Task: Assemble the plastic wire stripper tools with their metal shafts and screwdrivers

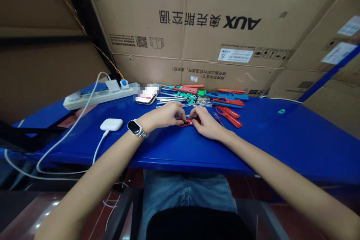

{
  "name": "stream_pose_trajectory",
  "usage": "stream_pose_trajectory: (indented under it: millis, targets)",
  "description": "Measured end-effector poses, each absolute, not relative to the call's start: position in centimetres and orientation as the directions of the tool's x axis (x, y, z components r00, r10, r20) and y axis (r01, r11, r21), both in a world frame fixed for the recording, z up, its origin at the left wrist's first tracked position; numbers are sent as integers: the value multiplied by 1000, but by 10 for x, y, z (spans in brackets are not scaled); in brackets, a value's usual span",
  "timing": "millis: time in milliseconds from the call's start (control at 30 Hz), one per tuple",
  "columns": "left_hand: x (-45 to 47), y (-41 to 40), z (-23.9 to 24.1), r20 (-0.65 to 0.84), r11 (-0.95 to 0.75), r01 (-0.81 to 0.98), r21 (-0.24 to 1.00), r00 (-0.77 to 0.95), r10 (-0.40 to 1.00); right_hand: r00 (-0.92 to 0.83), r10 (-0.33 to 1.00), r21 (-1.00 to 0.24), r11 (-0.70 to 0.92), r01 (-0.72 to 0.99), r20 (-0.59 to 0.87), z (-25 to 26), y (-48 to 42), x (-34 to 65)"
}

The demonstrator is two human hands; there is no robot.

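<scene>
Both my hands meet over a red lighter casing (188,123) lying on the blue table (174,150). My left hand (168,114), below a watch (135,128), is closed with its fingertips on the casing's left end. My right hand (208,123) pinches the right end. Small parts show inside the casing between my fingers, too small to name. Just right of my right hand lie a small screwdriver (218,119) with a clear handle and more red casing pieces (231,117). Behind the hands are metal tubes (171,99) and green pieces (191,100).
Blue casings (222,95) and a red lighter (185,89) lie at the back before a big cardboard box (180,52). On the left are a phone (146,95), a power strip (98,97) and a white earphone case (111,124) with its cable. A green ring (281,111) lies far right.
</scene>
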State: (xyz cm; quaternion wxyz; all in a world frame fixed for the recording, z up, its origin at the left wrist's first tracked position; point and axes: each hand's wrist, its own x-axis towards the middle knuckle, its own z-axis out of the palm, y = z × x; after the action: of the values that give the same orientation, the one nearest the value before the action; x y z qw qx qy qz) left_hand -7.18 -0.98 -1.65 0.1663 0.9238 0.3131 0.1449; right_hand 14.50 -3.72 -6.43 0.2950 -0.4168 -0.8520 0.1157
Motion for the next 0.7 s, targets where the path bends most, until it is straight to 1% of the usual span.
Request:
stream_pose_trajectory:
  millis: [167, 267, 333, 400, 533, 600, 700]
  targets:
    - [-74, -7, -15, 212, -745, 541, 389, 735, 644, -403, 807, -403, 572, 714, 431, -62, -27, 152]
    - [-75, -4, -17, 241, -732, 571, 372, 702, 670, -392, 841, -382, 524, 761, 373, -59, -20, 156]
    - [-74, -2, -19, 247, -734, 574, 363, 700, 670, -401, 857, -389, 506, 769, 323, -57, -16, 157]
    - [-72, -1, -22, 251, -734, 575, 361, 699, 670, -411, 860, -409, 506, 760, 301, -56, -12, 157]
    - [-66, 0, -26, 274, -723, 601, 340, 672, 688, -430, 841, -454, 539, 709, 327, -55, -5, 157]
    - [-65, 1, -28, 283, -718, 614, 329, 661, 695, -451, 835, -504, 551, 666, 317, -55, -3, 159]
    - [-66, 1, -29, 283, -708, 624, 332, 650, 705, -491, 833, -584, 537, 609, 254, -52, -1, 162]
